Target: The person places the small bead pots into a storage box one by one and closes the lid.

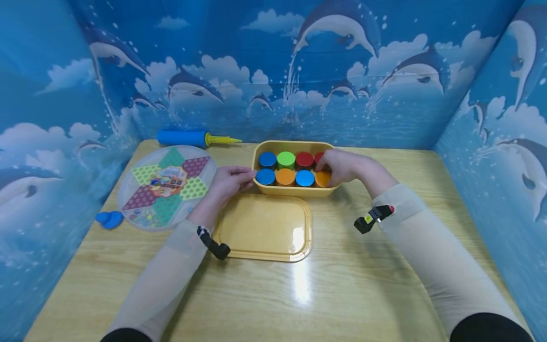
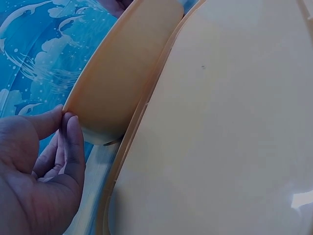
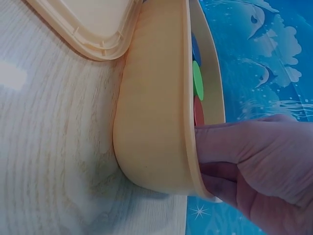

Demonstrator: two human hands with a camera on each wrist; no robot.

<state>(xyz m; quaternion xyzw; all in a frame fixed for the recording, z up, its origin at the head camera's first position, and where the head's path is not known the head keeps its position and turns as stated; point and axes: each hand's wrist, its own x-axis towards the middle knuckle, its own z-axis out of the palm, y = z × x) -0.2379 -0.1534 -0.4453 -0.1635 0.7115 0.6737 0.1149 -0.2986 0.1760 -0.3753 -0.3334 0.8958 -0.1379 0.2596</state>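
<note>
A yellow plastic box (image 1: 299, 191) stands at the back of the table, holding several round tubs with coloured tops in two rows. My left hand (image 1: 228, 184) pinches the box's left rim between thumb and fingers; the left wrist view shows this hand (image 2: 44, 171) at the rim from close by. At the box's right end, my right hand (image 1: 342, 166) reaches inside and grips the orange-topped tub (image 1: 323, 178) in the front corner. A red-topped tub (image 1: 317, 157) behind it is partly covered. In the right wrist view, the box wall (image 3: 154, 107) hides my fingertips.
The flat yellow lid (image 1: 262, 228) lies on the table just in front of the box. To the left are a round Chinese checkers board (image 1: 168, 187), a blue hand pump (image 1: 183, 137) and a small blue object (image 1: 109, 219). Dolphin-printed walls (image 1: 278, 71) enclose the table.
</note>
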